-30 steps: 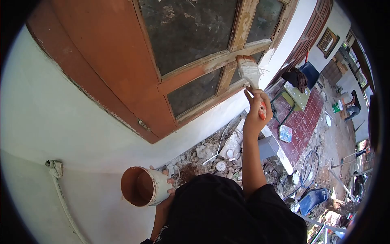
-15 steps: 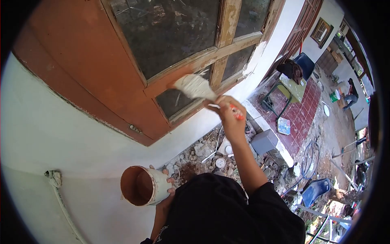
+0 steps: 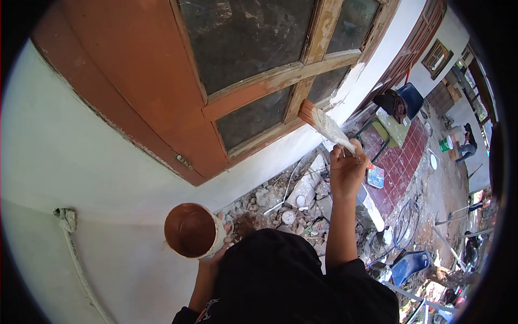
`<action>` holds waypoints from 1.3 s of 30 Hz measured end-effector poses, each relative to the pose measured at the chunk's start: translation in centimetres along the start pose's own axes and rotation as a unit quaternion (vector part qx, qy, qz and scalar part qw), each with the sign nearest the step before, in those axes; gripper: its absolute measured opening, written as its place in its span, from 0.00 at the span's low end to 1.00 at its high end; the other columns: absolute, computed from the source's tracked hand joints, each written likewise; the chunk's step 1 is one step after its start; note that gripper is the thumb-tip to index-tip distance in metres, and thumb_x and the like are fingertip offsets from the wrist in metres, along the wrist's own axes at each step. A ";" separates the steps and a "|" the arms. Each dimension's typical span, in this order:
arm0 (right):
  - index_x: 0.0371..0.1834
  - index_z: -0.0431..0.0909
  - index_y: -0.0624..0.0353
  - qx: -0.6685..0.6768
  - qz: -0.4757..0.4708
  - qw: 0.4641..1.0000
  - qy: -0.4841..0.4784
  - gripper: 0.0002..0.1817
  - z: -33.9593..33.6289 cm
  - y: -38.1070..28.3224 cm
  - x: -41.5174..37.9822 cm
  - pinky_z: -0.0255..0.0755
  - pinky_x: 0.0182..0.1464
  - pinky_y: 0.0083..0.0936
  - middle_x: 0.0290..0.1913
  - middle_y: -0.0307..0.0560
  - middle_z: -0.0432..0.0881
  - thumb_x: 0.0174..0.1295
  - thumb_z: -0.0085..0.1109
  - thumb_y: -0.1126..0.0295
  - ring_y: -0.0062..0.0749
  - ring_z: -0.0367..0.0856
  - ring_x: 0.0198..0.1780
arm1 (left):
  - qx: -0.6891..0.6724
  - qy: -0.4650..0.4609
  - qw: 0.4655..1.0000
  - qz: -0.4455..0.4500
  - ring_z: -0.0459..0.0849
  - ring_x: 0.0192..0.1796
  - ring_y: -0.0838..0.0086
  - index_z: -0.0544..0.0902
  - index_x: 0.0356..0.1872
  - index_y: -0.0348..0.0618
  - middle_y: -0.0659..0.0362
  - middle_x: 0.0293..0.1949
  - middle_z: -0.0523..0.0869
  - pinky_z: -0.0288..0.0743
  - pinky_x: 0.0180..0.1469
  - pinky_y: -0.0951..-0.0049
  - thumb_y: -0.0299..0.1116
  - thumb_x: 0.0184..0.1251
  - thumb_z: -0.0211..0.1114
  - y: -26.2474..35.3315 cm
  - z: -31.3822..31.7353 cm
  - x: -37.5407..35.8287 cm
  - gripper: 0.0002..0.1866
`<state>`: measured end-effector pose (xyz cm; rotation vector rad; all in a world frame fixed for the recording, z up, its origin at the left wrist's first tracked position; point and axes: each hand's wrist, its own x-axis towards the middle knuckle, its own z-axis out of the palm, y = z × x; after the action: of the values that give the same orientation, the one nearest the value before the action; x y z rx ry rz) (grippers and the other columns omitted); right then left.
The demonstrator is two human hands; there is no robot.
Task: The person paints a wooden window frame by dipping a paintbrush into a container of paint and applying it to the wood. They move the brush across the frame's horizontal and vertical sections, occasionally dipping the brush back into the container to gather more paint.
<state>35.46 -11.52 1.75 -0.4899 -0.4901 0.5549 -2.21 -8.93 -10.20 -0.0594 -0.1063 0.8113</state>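
Brush (image 3: 324, 125) in the right hand (image 3: 347, 167), fingers wrapped tight round its handle, bristle tip touching the lower rail of the window frame (image 3: 280, 81). The bristles are pale along their length and orange-brown at the tip, matching the painted wood. The brush lies tilted, its tip up toward the frame, its handle down in the hand. The left hand (image 3: 218, 245) grips a cup (image 3: 193, 230), well below the frame and close to the person's dark shirt; the cup's mouth faces up and its inside is coated orange-brown. Rubble (image 3: 280, 202) lies on the ground below the frame, between the two hands. A white wall (image 3: 81, 162) surrounds the frame.
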 end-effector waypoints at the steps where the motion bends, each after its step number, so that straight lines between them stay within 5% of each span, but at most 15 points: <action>1: 0.54 0.75 0.62 0.050 0.036 0.998 -0.025 0.23 -0.2 -0.1 -0.4 0.77 0.55 0.30 0.46 0.48 0.83 0.73 0.59 0.52 0.37 0.83 0.49 | 0.026 0.005 1.000 -0.013 0.65 0.67 0.55 0.69 0.76 0.66 0.54 0.76 0.64 0.73 0.60 0.51 0.59 0.66 0.65 0.2 -0.5 0.6 0.37; 2: 0.52 0.75 0.61 0.049 0.068 0.996 -0.004 0.28 -0.1 -0.4 -0.5 0.76 0.49 0.27 0.42 0.47 0.82 0.71 0.59 0.44 0.33 0.82 0.45 | 0.016 0.013 1.000 -0.022 0.64 0.69 0.54 0.70 0.75 0.58 0.54 0.76 0.65 0.74 0.60 0.51 0.60 0.63 0.67 0.1 -0.7 1.2 0.40; 5: 0.50 0.74 0.62 0.017 0.105 0.993 -0.041 0.29 1.3 -1.4 -0.5 0.73 0.44 0.26 0.38 0.47 0.81 0.71 0.58 0.42 0.31 0.80 0.41 | 0.073 0.106 0.992 0.004 0.68 0.69 0.49 0.66 0.77 0.53 0.52 0.76 0.65 0.75 0.60 0.53 0.67 0.62 0.64 -0.9 0.0 2.7 0.46; 7: 0.47 0.75 0.64 -0.006 0.093 0.994 -0.051 0.25 3.8 -2.5 -0.2 0.73 0.39 0.27 0.37 0.48 0.80 0.73 0.56 0.47 0.31 0.78 0.35 | 0.094 0.097 0.991 0.021 0.71 0.68 0.45 0.63 0.78 0.54 0.51 0.75 0.66 0.79 0.57 0.50 0.75 0.60 0.59 -1.6 -0.5 4.3 0.50; 10: 0.39 0.77 0.66 -0.180 0.072 0.962 -0.191 0.17 6.7 -4.8 1.0 0.73 0.29 0.22 0.36 0.51 0.80 0.70 0.57 0.59 0.30 0.79 0.27 | 0.114 0.098 0.988 0.042 0.67 0.74 0.42 0.62 0.78 0.55 0.50 0.75 0.67 0.78 0.62 0.40 0.80 0.61 0.50 -2.3 -1.9 6.0 0.52; 15: 0.33 0.80 0.67 -0.351 0.085 0.873 -0.328 0.16 12.8 -7.2 0.9 0.77 0.31 0.22 0.32 0.51 0.83 0.63 0.64 0.61 0.30 0.82 0.28 | 0.196 0.105 0.974 0.036 0.67 0.76 0.46 0.61 0.79 0.57 0.51 0.77 0.65 0.67 0.71 0.37 0.79 0.61 0.48 -3.8 -0.5 7.2 0.51; 17: 0.30 0.83 0.66 -0.445 0.024 0.773 -0.452 0.10 14.7 -7.1 0.7 0.78 0.33 0.22 0.30 0.48 0.86 0.57 0.65 0.68 0.29 0.84 0.29 | 0.247 0.052 0.968 0.008 0.66 0.77 0.49 0.61 0.79 0.55 0.51 0.77 0.65 0.60 0.76 0.38 0.79 0.62 0.45 -4.1 -0.1 7.1 0.52; 20: 0.30 0.86 0.63 -0.478 0.043 0.704 -0.524 0.06 16.9 -6.7 -0.3 0.78 0.35 0.23 0.29 0.44 0.86 0.50 0.66 0.74 0.29 0.85 0.30 | 0.204 0.029 0.979 -0.007 0.64 0.78 0.50 0.60 0.80 0.52 0.50 0.78 0.64 0.60 0.77 0.40 0.79 0.62 0.43 -4.5 -0.3 7.1 0.53; 23: 0.33 0.87 0.59 -0.474 0.079 0.680 -0.554 0.08 17.5 -5.7 -0.9 0.77 0.35 0.24 0.29 0.43 0.86 0.48 0.69 0.75 0.32 0.85 0.29 | 0.182 0.043 0.982 -0.013 0.60 0.80 0.50 0.57 0.81 0.50 0.50 0.80 0.61 0.53 0.79 0.40 0.71 0.62 0.50 -4.6 0.0 6.5 0.51; 39: 0.33 0.85 0.58 -0.477 0.109 0.620 -0.613 0.09 16.8 -0.8 -3.2 0.79 0.38 0.30 0.32 0.47 0.85 0.46 0.70 0.76 0.42 0.85 0.32 | 0.145 0.069 0.987 -0.019 0.65 0.78 0.52 0.62 0.78 0.44 0.47 0.77 0.66 0.55 0.79 0.45 0.67 0.64 0.53 -4.6 -0.5 4.9 0.48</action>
<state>24.06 -9.00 14.21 -1.1809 -2.1615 0.8013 4.54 -8.52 -9.93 0.1606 0.1407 0.7748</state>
